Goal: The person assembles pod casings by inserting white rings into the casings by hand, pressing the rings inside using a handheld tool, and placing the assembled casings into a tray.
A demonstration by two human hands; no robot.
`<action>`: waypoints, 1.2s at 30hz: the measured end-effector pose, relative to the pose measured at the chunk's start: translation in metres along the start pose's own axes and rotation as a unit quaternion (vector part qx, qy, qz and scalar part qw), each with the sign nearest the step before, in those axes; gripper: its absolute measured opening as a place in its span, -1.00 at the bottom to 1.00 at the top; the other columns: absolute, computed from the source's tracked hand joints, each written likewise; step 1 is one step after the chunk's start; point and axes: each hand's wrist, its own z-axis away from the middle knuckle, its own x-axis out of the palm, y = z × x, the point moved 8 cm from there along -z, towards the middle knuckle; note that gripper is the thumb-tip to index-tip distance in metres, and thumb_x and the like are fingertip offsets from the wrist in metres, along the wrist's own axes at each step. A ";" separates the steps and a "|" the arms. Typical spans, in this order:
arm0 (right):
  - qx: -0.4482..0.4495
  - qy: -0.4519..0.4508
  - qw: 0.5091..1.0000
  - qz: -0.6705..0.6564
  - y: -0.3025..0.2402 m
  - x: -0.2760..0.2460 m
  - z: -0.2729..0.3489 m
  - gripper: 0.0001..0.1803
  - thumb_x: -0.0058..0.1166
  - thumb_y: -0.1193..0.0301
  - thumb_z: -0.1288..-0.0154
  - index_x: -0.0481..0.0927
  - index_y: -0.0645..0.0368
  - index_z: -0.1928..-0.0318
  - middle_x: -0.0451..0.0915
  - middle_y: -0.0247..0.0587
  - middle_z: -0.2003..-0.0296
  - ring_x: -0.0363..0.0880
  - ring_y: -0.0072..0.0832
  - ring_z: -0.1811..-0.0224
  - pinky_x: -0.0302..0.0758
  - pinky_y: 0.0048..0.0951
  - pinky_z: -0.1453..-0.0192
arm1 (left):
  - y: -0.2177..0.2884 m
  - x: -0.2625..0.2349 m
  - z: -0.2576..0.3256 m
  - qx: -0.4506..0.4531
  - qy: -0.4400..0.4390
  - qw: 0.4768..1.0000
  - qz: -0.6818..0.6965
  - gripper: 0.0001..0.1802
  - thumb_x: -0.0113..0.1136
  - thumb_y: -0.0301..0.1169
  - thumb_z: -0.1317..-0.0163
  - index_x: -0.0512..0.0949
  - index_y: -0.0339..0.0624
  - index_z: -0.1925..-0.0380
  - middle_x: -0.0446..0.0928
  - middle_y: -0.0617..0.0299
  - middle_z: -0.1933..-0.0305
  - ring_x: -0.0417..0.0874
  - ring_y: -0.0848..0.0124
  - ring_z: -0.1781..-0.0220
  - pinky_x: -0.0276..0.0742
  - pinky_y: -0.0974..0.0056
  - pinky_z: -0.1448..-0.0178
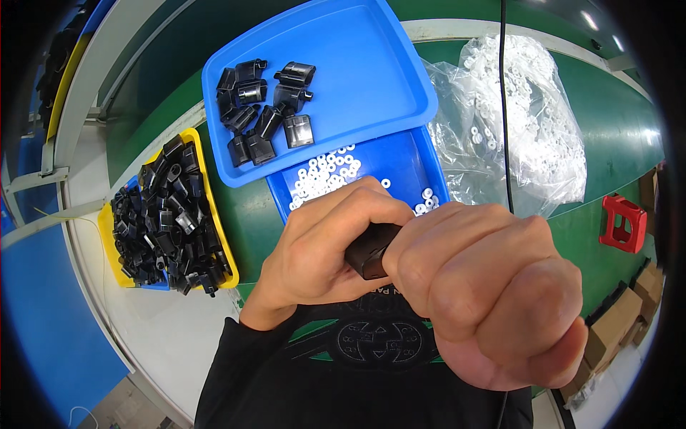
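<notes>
Between the two hands, near the person's chest, sits a black plastic part (370, 257) with one end showing. The left hand (321, 247) curls around it from the left, and the right hand (493, 286) is balled tightly against its right side; whether that fist has something inside, I cannot tell. If the left hold is loose, a hard twist or push from the right could turn the part or make it slip. Just beyond the hands, the lower blue tray (400, 157) has loose white rings (318, 179), which a dropped part might scatter. Farther off, the upper blue tray (357, 79) overlaps that one, so a knock could jolt its black pieces (269, 123). A black cord (503, 107) hangs beside the right hand and might snag it. Left, the yellow tray (227, 268) is so heaped that an elbow's brush could spill it.
</notes>
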 end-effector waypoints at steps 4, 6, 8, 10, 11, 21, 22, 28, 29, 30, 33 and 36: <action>0.008 0.046 0.999 0.025 0.019 -0.012 -0.029 -0.48 -0.28 0.08 -0.49 0.17 0.06 0.62 0.16 -0.43 0.79 0.04 -0.59 0.81 0.00 -0.52 0.76 | 0.019 0.004 -0.017 0.044 -0.028 0.997 -0.060 -0.59 0.49 -0.48 0.12 0.51 -0.30 0.26 0.47 0.13 0.44 0.52 0.27 0.49 0.40 0.29 0.43; 0.003 0.049 0.999 0.018 0.037 0.000 -0.050 -0.53 -0.22 0.13 -0.46 0.19 0.05 0.61 0.17 -0.43 0.76 0.06 -0.59 0.77 0.02 -0.53 0.72 | 0.025 0.002 -0.011 0.061 0.012 0.993 -0.100 -0.59 0.48 -0.49 0.13 0.51 -0.30 0.26 0.47 0.13 0.46 0.52 0.26 0.50 0.40 0.29 0.43; -0.002 0.058 0.998 0.018 0.027 -0.006 -0.044 -0.57 -0.17 0.18 -0.43 0.21 0.04 0.61 0.18 -0.43 0.72 0.08 -0.59 0.73 0.04 -0.53 0.69 | 0.024 -0.002 -0.011 0.080 0.046 0.987 -0.132 -0.60 0.48 -0.50 0.13 0.51 -0.31 0.26 0.47 0.13 0.47 0.52 0.25 0.51 0.41 0.28 0.43; 0.000 0.066 0.998 0.018 0.033 -0.008 -0.043 -0.60 -0.12 0.23 -0.40 0.23 0.03 0.60 0.20 -0.42 0.69 0.11 -0.59 0.70 0.06 -0.53 0.66 | 0.013 0.000 -0.012 0.065 0.005 0.992 -0.106 -0.57 0.49 -0.53 0.18 0.51 -0.31 0.27 0.48 0.11 0.48 0.53 0.25 0.51 0.41 0.29 0.45; -0.001 0.071 0.997 0.018 0.015 -0.005 -0.020 -0.62 -0.09 0.25 -0.38 0.24 0.03 0.60 0.20 -0.42 0.67 0.12 -0.59 0.68 0.07 -0.53 0.64 | 0.011 -0.001 -0.011 0.064 0.004 0.992 -0.106 -0.57 0.49 -0.53 0.18 0.51 -0.31 0.27 0.48 0.11 0.48 0.53 0.25 0.51 0.41 0.29 0.45; -0.011 0.117 0.993 -0.008 -0.041 -0.050 0.035 -0.70 0.16 0.50 -0.22 0.35 -0.01 0.58 0.27 -0.42 0.50 0.22 -0.60 0.48 0.16 -0.54 0.48 | 0.013 -0.025 0.005 0.001 0.076 0.997 -0.008 -0.50 0.34 -0.80 0.13 0.39 -0.30 0.16 0.56 0.17 0.34 0.58 0.61 0.37 0.46 0.55 0.32; -0.009 0.120 0.993 -0.013 -0.038 -0.050 0.034 -0.69 0.19 0.52 -0.21 0.37 -0.01 0.58 0.28 -0.42 0.48 0.23 -0.60 0.46 0.17 -0.54 0.46 | 0.015 -0.028 0.006 -0.002 0.079 0.997 -0.012 -0.50 0.34 -0.80 0.13 0.39 -0.30 0.16 0.56 0.17 0.34 0.58 0.61 0.37 0.46 0.55 0.32; 0.040 0.144 0.989 0.002 -0.019 -0.069 0.046 -0.63 -0.02 0.24 -0.35 0.34 -0.02 0.63 0.26 -0.42 0.45 0.22 -0.61 0.42 0.21 -0.52 0.37 | 0.014 -0.027 0.008 -0.018 0.073 0.997 -0.016 -0.44 0.33 -0.83 0.14 0.35 -0.31 0.10 0.52 0.16 0.35 0.54 0.61 0.42 0.42 0.55 0.35; 0.048 0.146 0.988 -0.005 -0.017 -0.071 0.046 -0.62 -0.03 0.22 -0.35 0.34 -0.02 0.63 0.25 -0.41 0.46 0.21 -0.61 0.41 0.20 -0.52 0.36 | 0.015 -0.027 0.007 -0.018 0.070 0.997 -0.010 -0.40 0.33 -0.84 0.14 0.31 -0.30 0.08 0.52 0.14 0.35 0.55 0.59 0.42 0.43 0.54 0.35; 0.056 0.147 0.987 -0.017 -0.013 -0.072 0.047 -0.61 -0.04 0.20 -0.35 0.34 -0.01 0.63 0.24 -0.41 0.46 0.20 -0.60 0.41 0.19 -0.53 0.35 | 0.016 -0.029 0.008 -0.020 0.068 0.997 -0.008 -0.37 0.32 -0.84 0.15 0.28 -0.30 0.06 0.51 0.11 0.35 0.55 0.56 0.42 0.44 0.53 0.34; 0.064 0.151 0.986 -0.028 -0.005 -0.071 0.050 -0.60 -0.05 0.17 -0.35 0.33 0.00 0.64 0.24 -0.39 0.46 0.18 -0.58 0.41 0.18 -0.53 0.35 | 0.013 -0.032 0.011 -0.015 0.067 0.994 0.079 -0.33 0.34 -0.84 0.17 0.23 -0.28 0.07 0.51 0.04 0.35 0.56 0.50 0.41 0.46 0.49 0.34; 0.052 0.141 0.989 0.012 -0.003 -0.076 0.057 -0.54 -0.27 0.07 -0.34 0.39 0.08 0.59 0.27 -0.30 0.47 0.21 -0.46 0.46 0.16 -0.44 0.37 | 0.012 -0.031 0.008 0.005 0.063 0.991 0.121 -0.31 0.38 -0.82 0.22 0.21 -0.24 0.10 0.52 0.00 0.35 0.56 0.47 0.41 0.49 0.45 0.34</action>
